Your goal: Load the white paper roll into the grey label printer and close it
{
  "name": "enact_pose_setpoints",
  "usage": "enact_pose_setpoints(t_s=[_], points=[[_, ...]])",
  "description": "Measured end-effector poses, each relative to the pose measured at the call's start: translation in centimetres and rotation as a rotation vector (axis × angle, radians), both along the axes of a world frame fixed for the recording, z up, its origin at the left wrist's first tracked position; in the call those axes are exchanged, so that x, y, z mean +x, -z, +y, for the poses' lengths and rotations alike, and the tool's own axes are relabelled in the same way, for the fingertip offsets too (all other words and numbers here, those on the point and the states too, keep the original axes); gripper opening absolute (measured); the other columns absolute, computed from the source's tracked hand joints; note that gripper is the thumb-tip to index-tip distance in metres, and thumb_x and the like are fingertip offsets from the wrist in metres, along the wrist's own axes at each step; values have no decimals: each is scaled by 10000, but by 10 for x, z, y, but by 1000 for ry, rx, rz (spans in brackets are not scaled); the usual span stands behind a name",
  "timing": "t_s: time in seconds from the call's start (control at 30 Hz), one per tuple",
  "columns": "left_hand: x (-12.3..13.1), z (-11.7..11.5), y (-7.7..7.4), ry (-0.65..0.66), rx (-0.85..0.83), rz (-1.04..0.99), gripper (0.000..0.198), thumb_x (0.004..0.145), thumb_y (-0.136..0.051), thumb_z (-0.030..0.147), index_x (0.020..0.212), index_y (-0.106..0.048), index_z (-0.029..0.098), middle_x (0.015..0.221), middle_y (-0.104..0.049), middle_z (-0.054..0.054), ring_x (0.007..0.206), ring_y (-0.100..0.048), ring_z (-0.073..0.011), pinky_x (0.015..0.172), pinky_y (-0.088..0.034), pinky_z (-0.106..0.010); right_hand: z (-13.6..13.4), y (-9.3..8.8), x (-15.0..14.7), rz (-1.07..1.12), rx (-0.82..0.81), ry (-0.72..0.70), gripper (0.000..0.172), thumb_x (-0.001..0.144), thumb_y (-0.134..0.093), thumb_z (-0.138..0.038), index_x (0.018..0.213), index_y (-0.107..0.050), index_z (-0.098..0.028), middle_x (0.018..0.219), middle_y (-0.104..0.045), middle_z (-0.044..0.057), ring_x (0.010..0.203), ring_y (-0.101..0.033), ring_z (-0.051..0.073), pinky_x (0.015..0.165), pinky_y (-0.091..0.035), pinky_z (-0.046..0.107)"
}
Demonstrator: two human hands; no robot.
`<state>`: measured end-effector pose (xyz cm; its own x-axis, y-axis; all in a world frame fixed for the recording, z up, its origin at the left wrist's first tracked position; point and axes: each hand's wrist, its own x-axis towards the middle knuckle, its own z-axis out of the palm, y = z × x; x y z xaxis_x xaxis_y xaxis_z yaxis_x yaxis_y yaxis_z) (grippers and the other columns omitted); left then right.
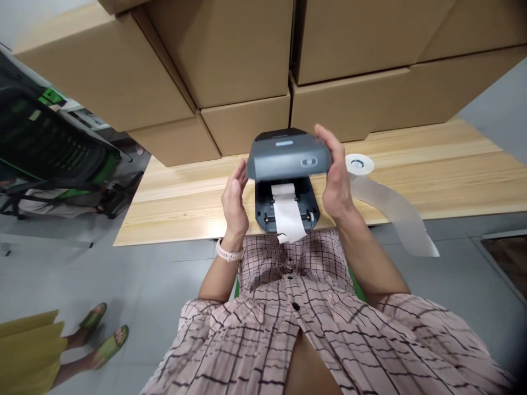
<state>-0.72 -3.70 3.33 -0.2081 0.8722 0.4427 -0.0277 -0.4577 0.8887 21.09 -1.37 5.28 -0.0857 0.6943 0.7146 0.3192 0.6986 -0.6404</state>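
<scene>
Far left of your hands there is another person (31, 354), cut off by the picture's edge. Your left hand (236, 203) is just beside the left edge of the raised lid (274, 163), its fingers stretched; I cannot tell whether it presses the lid or is free. Between your hands stands the printer base (262, 211), probably facing you for easier reach. A paper strip (287, 211) lies along it and comes out over its front. The lid, a little blurred, hides the back part. Your right hand (338, 186) grasps the lid's right side, one finger at the upper corner, it seems to keep it up. To its right, a paper roll (366, 164) lies flat on the table (465, 170); near it a loose strip (401, 211) hangs over the edge, their connection unclear.
</scene>
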Motion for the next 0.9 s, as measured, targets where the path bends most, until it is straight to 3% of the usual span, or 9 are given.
enact_pose_setpoints(t_s=[0.1,0.2,0.3,0.37,0.5,0.57,0.7,0.8,0.9], points=[[-4,27,5,-70,-97,52,474,987,-626,552,1350,-689,254,1454,-700,-112,1383,-652,-287,1207,-498,-495,35,-36,-7,-48,9,82,710,1079,13,-637,1645,-285,-329,1693,-430,47,1577,-420,225,1324,-362,466],[-3,40,17,-33,-223,182,456,887,-747,378,1307,-694,209,1422,-709,-149,1360,-651,-305,1149,-537,-497,77,-68,-11,-75,-51,133,713,1105,35,-591,1627,-294,-233,1727,-374,61,1629,-326,195,1359,-272,440],[1,39,26,21,-283,257,521,851,-724,264,1366,-656,224,1467,-682,-145,1377,-623,-314,1079,-570,-484,109,-89,-13,-59,-232,139,579,1167,-112,-485,1632,-261,-174,1773,-295,50,1654,-236,153,1369,-193,375],[4,36,28,9,-290,290,573,835,-720,241,1401,-630,240,1508,-650,-144,1379,-611,-316,1056,-573,-477,111,-95,-12,-33,-285,157,551,1175,-287,-430,1642,-212,-146,1788,-260,61,1632,-271,136,1337,-247,303],[4,35,27,0,-322,352,633,823,-720,263,1442,-593,224,1502,-645,-159,1353,-616,-332,1039,-568,-499,77,-78,-3,-71,-60,253,401,1141,-391,-414,1454,-500,-188,1548,-589,101,1332,-587,169,1162,-476,327],[4,36,26,7,-322,364,643,821,-714,268,1448,-587,205,1496,-646,-165,1317,-633,-336,1023,-576,-510,60,-62,1,-351,-102,80,351,1120,-360,-354,1244,-648,-196,1297,-733,96,1146,-672,203,1076,-520,391],[3,40,29,-13,-296,370,624,808,-715,234,1423,-611,206,1494,-651,-157,1242,-681,-321,1021,-587,-510,54,-36,-3,-926,-286,-392,337,1039,-426,-246,1143,-743,-199,1163,-807,77,1119,-720,260,1188,-420,540],[0,41,31,37,-253,384,661,839,-675,208,1488,-560,260,1500,-659,-124,1240,-703,-306,1034,-591,-492,64,-26,-13,-1020,-308,-492,331,1026,-454,-240,1112,-771,-200,995,-827,66,1087,-745,256,1285,-273,603],[-6,41,29,101,-176,465,742,860,-606,150,1575,-472,297,1522,-653,-104,1319,-680,-312,1113,-552,-508,72,-27,-15,-1029,-321,-576,331,992,-543,-295,1245,-751,-248,1103,-828,48,1168,-731,261,1293,-280,585]])
